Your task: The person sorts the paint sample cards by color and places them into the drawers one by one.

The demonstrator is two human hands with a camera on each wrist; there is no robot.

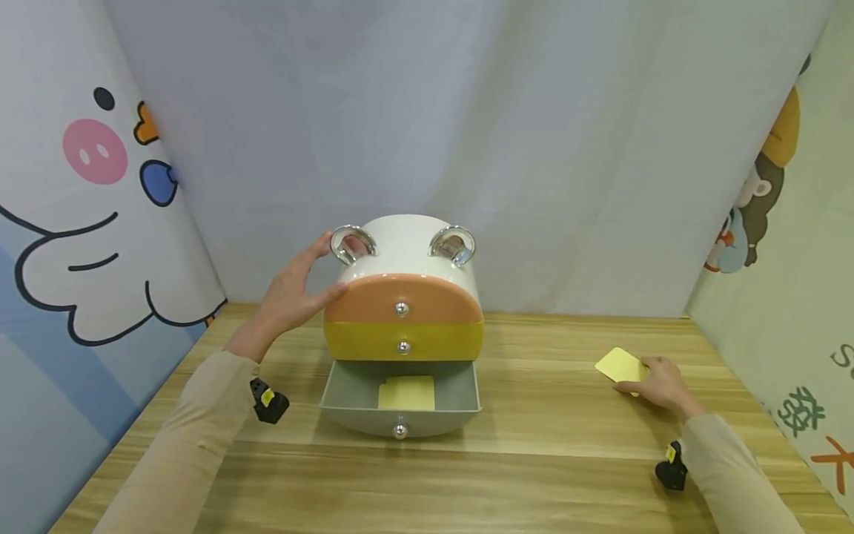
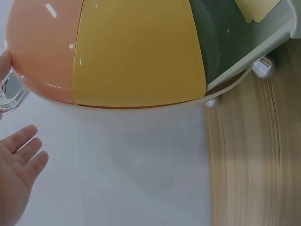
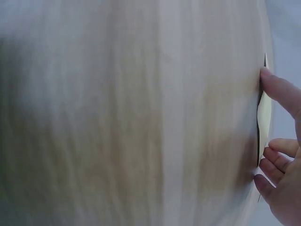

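Observation:
A small rounded drawer cabinet (image 1: 410,245) with a white shell and two clear ear-shaped loops stands on the table. My left hand (image 1: 291,295) rests against its left side, thumb at the edge of the orange drawer (image 1: 370,300) and index finger by the left ear (image 1: 352,243). In the left wrist view the other fingers (image 2: 28,151) are straight and free of it. The grey-green bottom drawer (image 1: 333,386) is pulled out, with yellow cards (image 1: 407,393) inside. Off to the right, my right hand (image 1: 663,383) pinches a yellow card (image 1: 619,365) between thumb and fingers, low over the table.
A yellow middle drawer (image 1: 363,341), closed, sits between the orange and grey-green ones. Wood-grain table (image 1: 534,475) extends around the cabinet. A pale curtain (image 1: 567,163) hangs behind, and cartoon-printed panels (image 1: 80,245) flank both sides.

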